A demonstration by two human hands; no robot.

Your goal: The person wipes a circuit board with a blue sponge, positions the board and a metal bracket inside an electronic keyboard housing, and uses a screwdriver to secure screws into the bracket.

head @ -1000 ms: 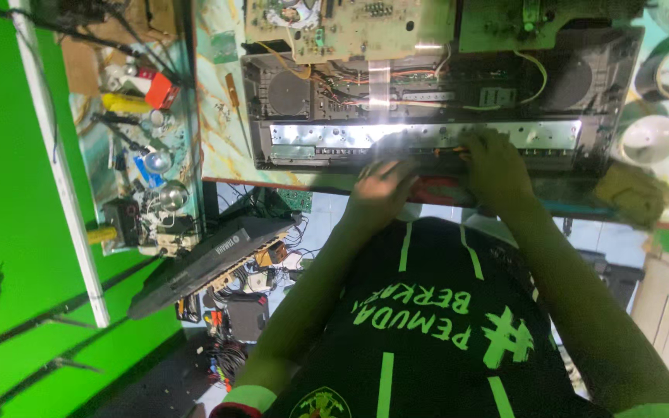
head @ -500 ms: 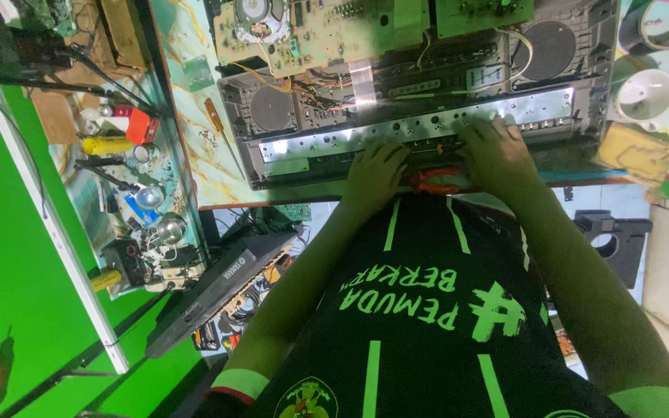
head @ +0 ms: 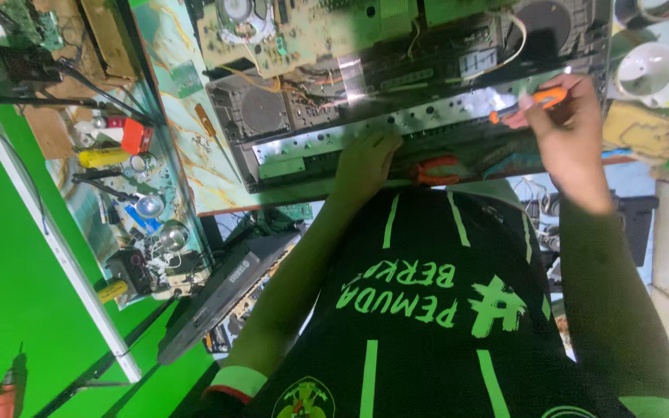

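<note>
Far left of the frame: green wall (head: 9,294), white rail slanting down it, red drill (head: 0,393) at the lower left corner. Just right of that, a cluttered side shelf (head: 121,193) with a yellow tube (head: 104,158), a red box (head: 137,136) and shiny metal caps. Below the shelf, a dark keyboard (head: 226,290) leaning on edge.

Centre top: opened electronic chassis (head: 396,116) on the marbled bench (head: 172,93), beige circuit board (head: 303,35) with a small speaker laid across it, round black speaker lower left inside, bright metal strip along the front edge.

Left hand (head: 365,164) flat on the front edge of the chassis, fingers spread, nothing grasped, touching the metal strip. Orange-handled pliers (head: 437,170) just right of it, lying at the bench edge.

Upper right: right hand (head: 571,131) clenched around an orange-handled screwdriver (head: 532,104), tip over the metal strip. Further right, white cup (head: 648,70) and yellow sponge (head: 644,130).
</note>
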